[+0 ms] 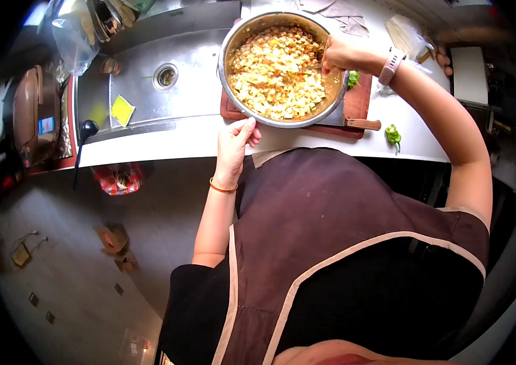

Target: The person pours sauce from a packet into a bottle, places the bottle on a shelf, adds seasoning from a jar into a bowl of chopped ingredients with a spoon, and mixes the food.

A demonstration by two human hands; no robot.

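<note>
A wide metal bowl (228, 91) holds chopped, mixed food (279, 76) in yellow and brown pieces. It stands over a reddish-brown cutting board (358, 103). My left hand (239, 141) is closed at the bowl's near rim, thumb against the edge and fingers curled below. Inside the far right of the bowl, my right hand (342, 53) is closed in a fist; whatever it grips is hidden. Beside the bowl, a knife with a wooden handle (364, 124) lies on the board. Green peppers (393, 135) rest on the counter to the right, with more green pieces behind the bowl.
Left of the bowl is a steel sink (194, 79) with a drain and a yellow-green cloth (122, 110). A black ladle (89, 129) hangs over the counter edge. Clear plastic bags (407, 33) and eggs (443, 61) sit at the back right.
</note>
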